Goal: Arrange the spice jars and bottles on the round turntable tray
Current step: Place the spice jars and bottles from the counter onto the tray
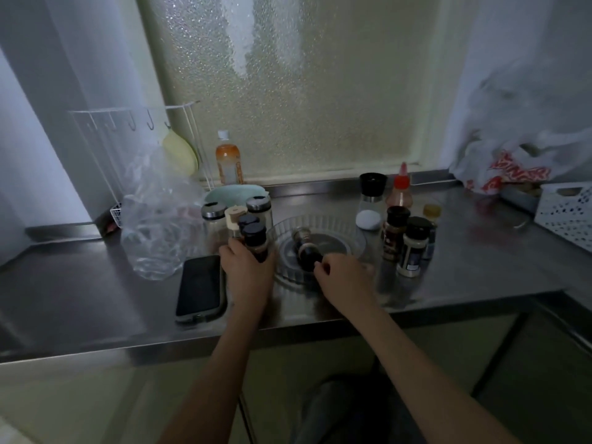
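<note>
A clear round turntable tray sits mid-counter. A dark-capped spice jar lies on its side in the tray, and my right hand pinches its cap end. My left hand grips an upright dark-capped spice jar just left of the tray. Behind it stand two glass shakers and a beige-capped jar. Right of the tray stand several more jars, a black-topped grinder, a red-capped squeeze bottle and a white-lidded pot.
A phone lies left of my left hand, near the steel counter's front edge. A crumpled clear bag, a wire rack and an orange drink bottle stand at back left. A white basket and plastic bag sit right.
</note>
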A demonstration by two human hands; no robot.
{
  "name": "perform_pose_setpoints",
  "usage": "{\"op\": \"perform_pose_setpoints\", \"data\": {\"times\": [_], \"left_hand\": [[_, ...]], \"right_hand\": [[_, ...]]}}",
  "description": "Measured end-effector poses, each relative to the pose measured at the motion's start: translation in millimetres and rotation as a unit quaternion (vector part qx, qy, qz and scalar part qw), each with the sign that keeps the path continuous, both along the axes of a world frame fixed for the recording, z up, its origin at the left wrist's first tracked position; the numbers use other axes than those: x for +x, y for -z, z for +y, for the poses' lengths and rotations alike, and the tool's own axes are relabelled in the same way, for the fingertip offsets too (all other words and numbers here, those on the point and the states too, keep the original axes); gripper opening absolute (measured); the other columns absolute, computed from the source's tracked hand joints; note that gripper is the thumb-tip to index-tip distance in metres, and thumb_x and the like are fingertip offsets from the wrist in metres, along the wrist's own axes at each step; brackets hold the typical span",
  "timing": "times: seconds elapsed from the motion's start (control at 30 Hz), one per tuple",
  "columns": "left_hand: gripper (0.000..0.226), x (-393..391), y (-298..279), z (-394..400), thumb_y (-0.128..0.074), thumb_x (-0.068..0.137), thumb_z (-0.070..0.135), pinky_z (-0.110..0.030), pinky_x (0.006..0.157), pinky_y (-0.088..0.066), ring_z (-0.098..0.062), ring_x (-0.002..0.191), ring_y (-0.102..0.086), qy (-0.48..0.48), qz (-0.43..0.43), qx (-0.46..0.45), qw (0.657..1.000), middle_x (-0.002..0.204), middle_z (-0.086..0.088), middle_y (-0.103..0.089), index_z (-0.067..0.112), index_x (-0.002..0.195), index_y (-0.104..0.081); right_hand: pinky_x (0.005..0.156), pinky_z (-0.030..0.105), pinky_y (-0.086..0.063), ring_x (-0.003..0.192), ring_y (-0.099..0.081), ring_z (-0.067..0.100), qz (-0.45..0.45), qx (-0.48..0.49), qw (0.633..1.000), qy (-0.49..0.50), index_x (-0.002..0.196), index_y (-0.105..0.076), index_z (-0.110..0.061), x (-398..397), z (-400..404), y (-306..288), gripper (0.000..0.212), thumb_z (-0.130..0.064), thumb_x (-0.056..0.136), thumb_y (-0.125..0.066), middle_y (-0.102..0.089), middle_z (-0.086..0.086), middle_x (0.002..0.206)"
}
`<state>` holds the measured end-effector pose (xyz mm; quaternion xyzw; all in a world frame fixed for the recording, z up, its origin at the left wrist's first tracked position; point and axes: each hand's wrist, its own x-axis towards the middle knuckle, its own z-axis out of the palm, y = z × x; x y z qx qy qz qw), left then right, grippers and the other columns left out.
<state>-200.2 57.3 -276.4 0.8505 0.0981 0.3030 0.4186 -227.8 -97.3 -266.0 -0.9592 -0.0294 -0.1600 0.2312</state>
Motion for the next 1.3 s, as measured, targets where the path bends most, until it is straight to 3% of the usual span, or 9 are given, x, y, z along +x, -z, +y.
{"op": "perform_pose_setpoints", "data": {"times": [0.1, 0.2, 0.43, 0.53, 0.7, 0.9, 1.03, 1.17, 1.3], "left_hand": [[0.044, 11.0, 5.9, 11.0, -0.067, 0.084, 0.034, -0.043, 0.080, -0.043, -0.038, 0.101, -0.049, 0.016, 0.008, 0.013, 1.000, 0.109, -0.021, -0.052, 0.000, 0.105, -0.049], [0.033, 12.9, 9.9, 14.0, -0.068, 0.083, 0.032, -0.036, 0.074, -0.044, -0.029, 0.094, -0.052, 0.025, -0.067, 0.019, 0.997, 0.097, -0.009, -0.055, 0.008, 0.099, -0.053], [0.029, 34.2, -23.3, -0.3, -0.070, 0.078, 0.037, -0.010, 0.079, -0.041, -0.006, 0.083, -0.048, 0.059, -0.193, -0.004, 0.979, 0.090, 0.001, -0.055, 0.021, 0.094, -0.052], [0.034, 46.5, -25.4, -9.1, -0.074, 0.077, 0.032, -0.036, 0.074, -0.049, -0.022, 0.086, -0.058, 0.084, -0.160, -0.020, 0.983, 0.091, -0.006, -0.061, 0.012, 0.098, -0.057], [0.037, 53.1, -15.1, -10.1, -0.069, 0.076, 0.041, -0.017, 0.075, -0.042, -0.009, 0.082, -0.050, 0.078, -0.194, -0.012, 0.978, 0.090, 0.003, -0.054, 0.013, 0.096, -0.057], [0.041, 53.5, 3.8, -10.0, -0.079, 0.068, 0.033, -0.020, 0.063, -0.037, -0.012, 0.078, -0.052, 0.122, -0.172, 0.136, 0.968, 0.090, -0.004, -0.058, 0.011, 0.097, -0.060], [0.041, 56.2, 6.6, -8.8, -0.078, 0.070, 0.037, -0.021, 0.059, -0.037, -0.012, 0.074, -0.056, 0.136, -0.131, 0.115, 0.975, 0.092, -0.001, -0.059, 0.015, 0.099, -0.060], [0.044, 57.6, 6.3, -6.8, -0.069, 0.073, 0.048, -0.023, 0.061, -0.038, -0.016, 0.078, -0.060, 0.125, -0.116, 0.097, 0.981, 0.096, -0.001, -0.062, 0.015, 0.100, -0.059], [0.046, 55.1, 6.0, -8.0, -0.070, 0.073, 0.047, -0.023, 0.062, -0.037, -0.018, 0.082, -0.061, 0.110, -0.116, 0.095, 0.983, 0.101, -0.001, -0.063, 0.015, 0.103, -0.057]], "right_hand": [[0.076, 0.038, -0.030, 0.060, -0.044, 0.018, -0.016, 0.005, 1.000, -0.018, 0.065, -0.040, -0.023, 7.0, -8.8, -9.3, 0.032, -0.030, 0.096, -0.043, -0.043, -0.005, 0.059], [0.067, 0.035, -0.042, 0.073, -0.057, 0.023, -0.058, 0.058, 0.995, -0.051, 0.093, -0.055, -0.018, 31.2, -25.1, -18.9, 0.008, -0.014, 0.093, -0.048, -0.059, 0.001, 0.078], [0.098, 0.045, -0.043, 0.127, -0.042, 0.028, 0.054, -0.071, 0.966, -0.244, 0.134, -0.044, -0.037, 93.1, -19.9, -7.9, 0.074, 0.012, 0.079, -0.049, -0.039, 0.002, 0.145], [0.099, 0.044, -0.042, 0.129, -0.041, 0.028, 0.012, -0.140, 0.955, -0.261, 0.133, -0.043, -0.038, 108.5, -13.4, 3.3, 0.069, 0.004, 0.080, -0.055, -0.034, -0.002, 0.149], [0.094, 0.040, -0.045, 0.123, -0.046, 0.025, -0.053, -0.181, 0.954, -0.235, 0.128, -0.044, -0.036, 120.6, -14.9, 9.0, 0.057, -0.009, 0.081, -0.061, -0.038, -0.003, 0.146], [0.075, 0.017, -0.038, 0.097, -0.058, 0.024, -0.083, 0.019, 0.968, -0.235, 0.111, -0.057, -0.017, 118.4, -31.9, 8.1, 0.041, -0.005, 0.073, -0.065, -0.062, 0.006, 0.111], [0.081, 0.041, -0.050, 0.104, -0.057, 0.027, -0.024, -0.052, 0.974, -0.220, 0.123, -0.039, -0.033, 115.3, -25.2, 7.5, 0.047, -0.017, 0.084, -0.060, -0.059, 0.006, 0.122], [0.095, 0.041, -0.045, 0.124, -0.044, 0.029, -0.048, -0.159, 0.958, -0.234, 0.133, -0.043, -0.028, 117.6, -20.5, 15.3, 0.060, -0.005, 0.080, -0.059, -0.029, 0.003, 0.150], [0.095, 0.043, -0.044, 0.122, -0.042, 0.030, -0.008, -0.093, 0.973, -0.210, 0.126, -0.049, -0.029, 118.6, -23.2, 16.7, 0.058, -0.008, 0.074, -0.066, -0.032, 0.004, 0.144]]}}
